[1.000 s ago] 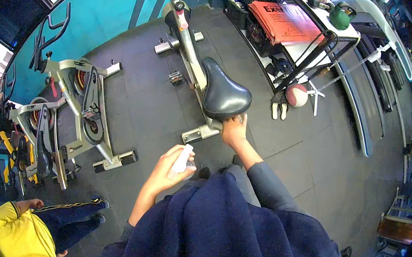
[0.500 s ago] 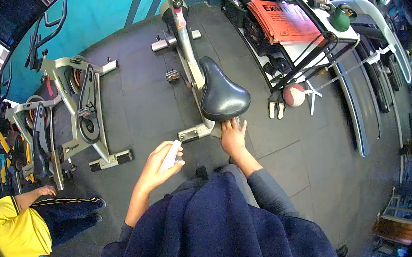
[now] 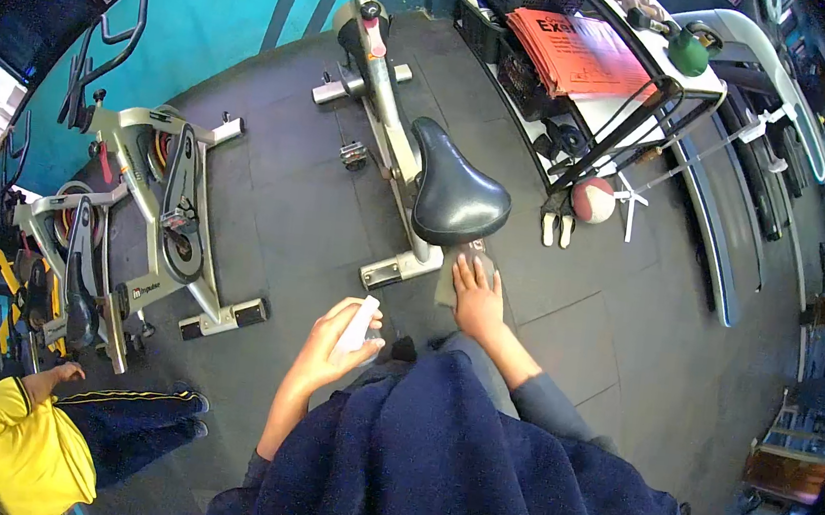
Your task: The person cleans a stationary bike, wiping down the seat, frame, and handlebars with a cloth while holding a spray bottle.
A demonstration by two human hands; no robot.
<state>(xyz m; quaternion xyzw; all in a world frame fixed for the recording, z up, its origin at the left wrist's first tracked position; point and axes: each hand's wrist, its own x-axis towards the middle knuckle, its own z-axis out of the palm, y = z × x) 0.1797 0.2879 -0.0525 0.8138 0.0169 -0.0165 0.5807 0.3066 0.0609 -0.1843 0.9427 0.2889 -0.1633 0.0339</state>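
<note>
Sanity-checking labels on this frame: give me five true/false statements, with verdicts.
1. The left hand holds a white object. True.
2. The right hand grips a handlebar. False: it is by the rear of the black saddle.
3. A red-and-white ball lies beside the rack. True.
4. The orange sheets are scattered on the floor. False: they lie stacked on the rack.
5. The person at lower left wears a yellow top. True.

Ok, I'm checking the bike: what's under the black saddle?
Parts of the silver frame and a crossbar show below the saddle; its underside and whatever supports it are covered.
</note>
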